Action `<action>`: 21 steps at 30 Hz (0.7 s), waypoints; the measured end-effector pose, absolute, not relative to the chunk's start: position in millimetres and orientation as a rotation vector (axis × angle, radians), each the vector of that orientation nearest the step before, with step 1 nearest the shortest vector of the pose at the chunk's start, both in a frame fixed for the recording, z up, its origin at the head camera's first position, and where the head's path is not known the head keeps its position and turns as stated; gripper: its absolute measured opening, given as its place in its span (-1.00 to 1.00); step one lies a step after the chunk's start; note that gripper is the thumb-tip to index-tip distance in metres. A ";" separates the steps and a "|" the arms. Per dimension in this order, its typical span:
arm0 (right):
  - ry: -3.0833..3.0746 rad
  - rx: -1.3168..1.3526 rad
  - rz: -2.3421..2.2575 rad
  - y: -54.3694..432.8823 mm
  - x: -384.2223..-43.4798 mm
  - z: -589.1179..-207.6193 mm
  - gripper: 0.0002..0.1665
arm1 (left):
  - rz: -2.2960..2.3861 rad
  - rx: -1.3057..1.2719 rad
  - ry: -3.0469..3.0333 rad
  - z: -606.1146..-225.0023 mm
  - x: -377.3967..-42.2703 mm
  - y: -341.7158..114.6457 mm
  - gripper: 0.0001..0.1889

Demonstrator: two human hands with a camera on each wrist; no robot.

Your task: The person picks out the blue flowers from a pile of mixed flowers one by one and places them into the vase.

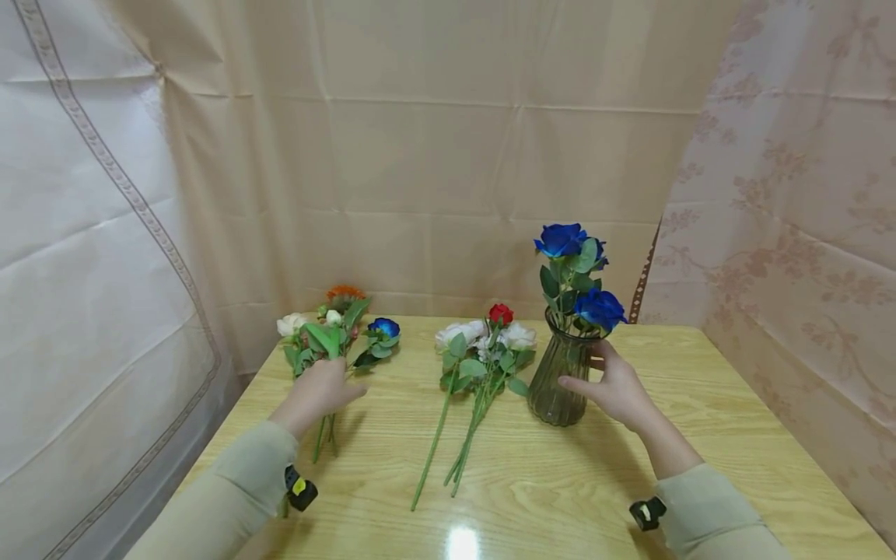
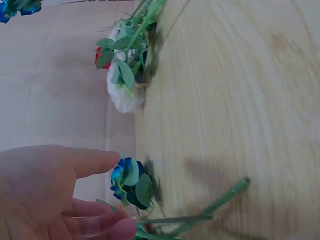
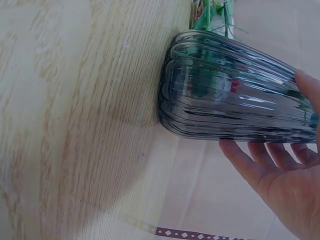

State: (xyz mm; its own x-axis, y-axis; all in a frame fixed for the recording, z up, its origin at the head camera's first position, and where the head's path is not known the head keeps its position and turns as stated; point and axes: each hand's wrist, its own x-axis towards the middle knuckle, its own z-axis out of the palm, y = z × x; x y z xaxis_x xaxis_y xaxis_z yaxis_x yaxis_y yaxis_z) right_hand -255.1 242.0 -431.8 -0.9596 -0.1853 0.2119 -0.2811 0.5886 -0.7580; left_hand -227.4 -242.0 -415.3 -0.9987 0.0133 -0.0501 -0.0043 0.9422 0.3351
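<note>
My right hand [image 1: 619, 389] holds a ribbed, smoky glass vase [image 1: 553, 393], thumb on the near side and fingers on the other. Several blue roses [image 1: 600, 309] with green leaves rise out of its mouth. My left hand [image 1: 318, 393] is over a mixed bunch at the left, its thumb stretched out and its fingers loosely bent beside the stems [image 2: 215, 205]. That bunch has an orange flower [image 1: 345, 292], a white flower [image 1: 290, 324] and a blue flower [image 1: 383, 327]. Part of the bunch is hidden behind the hand.
Between the hands, white flowers [image 1: 519, 336] and a red rose [image 1: 501, 314] lie on the wooden table [image 1: 560, 498], stems toward me. A beige curtain [image 1: 420, 155] hangs behind the table's far edge, with patterned cloth [image 1: 805, 233] at the right.
</note>
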 end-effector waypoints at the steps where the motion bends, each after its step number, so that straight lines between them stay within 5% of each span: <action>1: -2.701 0.396 1.318 241.9 -255.0 -431.8 0.14 | 0.522 -0.007 3.041 -416.1 -226.8 -242.9 -0.50; 4: -2.699 0.395 1.319 242.0 -254.9 -431.8 0.14 | 0.511 -0.036 3.031 -419.3 -225.7 -246.1 -0.64; 21: -2.703 0.399 1.316 241.9 -255.1 -431.7 0.15 | 0.433 -0.016 3.038 -438.8 -225.0 -253.9 -0.60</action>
